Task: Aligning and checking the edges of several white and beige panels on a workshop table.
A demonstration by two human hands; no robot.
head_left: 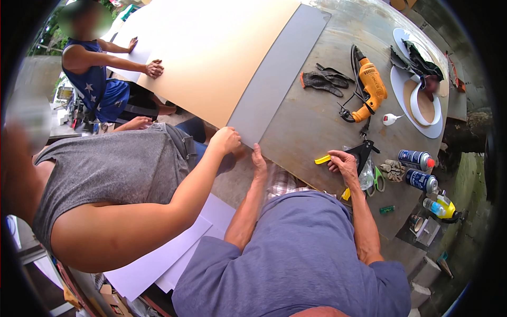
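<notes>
My left hand [259, 160] is at the near corner of a long grey strip [288, 63], thumb up against its edge. Its other fingers are mostly hidden, seemingly under the strip. A yellow utility knife [322, 159] is held in my right hand [344, 162], over the near edge of the metal-topped table [296, 153]. The grey strip lies along a large tan sheet [211, 68]. Beside my left hand, a co-worker's closed hand [226, 139] is on the same near end of the strip.
An orange power drill [371, 84], dark glove [325, 82], small white bottle [391, 119], black tool [363, 153], green-handled scissors [378, 180] and two spray cans [416, 158] lie to the right. Another person [92, 74] leans on the tan sheet. White sheets [158, 253] sit at lower left.
</notes>
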